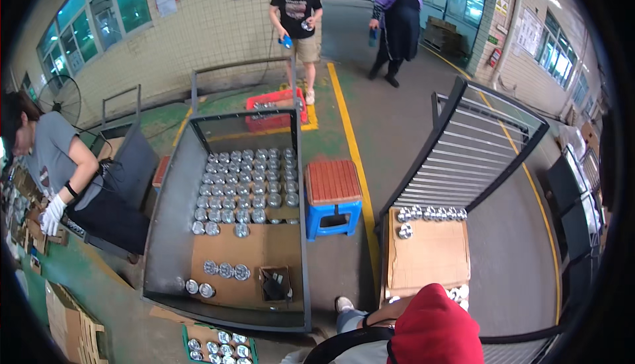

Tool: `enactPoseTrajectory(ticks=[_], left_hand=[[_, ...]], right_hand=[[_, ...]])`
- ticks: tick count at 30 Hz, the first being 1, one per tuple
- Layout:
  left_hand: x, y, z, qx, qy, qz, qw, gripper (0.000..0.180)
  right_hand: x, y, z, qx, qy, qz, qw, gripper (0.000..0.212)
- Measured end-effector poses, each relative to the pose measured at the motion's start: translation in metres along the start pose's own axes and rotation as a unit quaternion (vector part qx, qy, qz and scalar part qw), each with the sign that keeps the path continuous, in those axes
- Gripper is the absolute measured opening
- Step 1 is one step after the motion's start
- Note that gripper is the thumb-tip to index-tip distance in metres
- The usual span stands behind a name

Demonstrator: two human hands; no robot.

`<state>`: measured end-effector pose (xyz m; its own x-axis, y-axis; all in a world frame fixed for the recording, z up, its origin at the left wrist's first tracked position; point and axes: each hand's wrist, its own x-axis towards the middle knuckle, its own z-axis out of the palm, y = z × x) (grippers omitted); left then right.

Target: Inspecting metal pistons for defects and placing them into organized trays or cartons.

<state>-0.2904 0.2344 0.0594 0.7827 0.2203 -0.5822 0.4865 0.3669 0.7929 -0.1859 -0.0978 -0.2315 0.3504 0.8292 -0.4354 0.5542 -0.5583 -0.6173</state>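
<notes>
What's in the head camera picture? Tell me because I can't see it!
Rows of shiny round metal parts sit on cardboard in a big grey cart, with a stool between it and a second cart showing fewer parts. At the bottom, something red blocks part of the view, and the wearer's hands can't be seen. Two people are at the back.

Only one camera sees this: a head-worn wide fisheye, looking steeply down from above at the grey metal cart (173, 218), which sits left of the middle. It faces past the cart's far end to the tiled wall (218, 33) behind. Its wide sweep takes in windows (100, 20) left beyond the cart and a walkway (403, 126) to its right. A red cap (436, 331), right of the cart's near end, looms very close.
</notes>
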Motion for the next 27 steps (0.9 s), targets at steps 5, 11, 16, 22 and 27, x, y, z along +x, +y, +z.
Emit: enactPoseTrajectory(ticks=[5, 11, 16, 22, 27], left_hand=[[-0.003, 0.055, 0.029, 0.073, 0.003, 0.071, 0.995, 0.047], [0.02, 0.036, 0.086, 0.082, -0.019, 0.095, 0.992, 0.045], [0.065, 0.052, 0.105, 0.11, -0.015, 0.108, 0.988, 0.044], [0.205, 0.097, 0.171, 0.128, 0.003, 0.141, 0.982, 0.042], [0.274, 0.105, 0.208, 0.132, 0.021, 0.134, 0.982, 0.04]], right_hand=[[-0.04, 0.042, -0.053, -0.005, 0.006, 0.01, 1.0, 0.032], [-0.063, 0.068, -0.166, -0.139, -0.058, 0.071, 0.986, 0.033], [-0.012, 0.044, -0.312, -0.17, 0.01, 0.037, 0.985, 0.036], [0.104, 0.114, -0.445, -0.38, -0.026, -0.18, 0.907, 0.077], [0.202, 0.209, -0.49, -0.483, -0.278, -0.158, 0.815, 0.05]])
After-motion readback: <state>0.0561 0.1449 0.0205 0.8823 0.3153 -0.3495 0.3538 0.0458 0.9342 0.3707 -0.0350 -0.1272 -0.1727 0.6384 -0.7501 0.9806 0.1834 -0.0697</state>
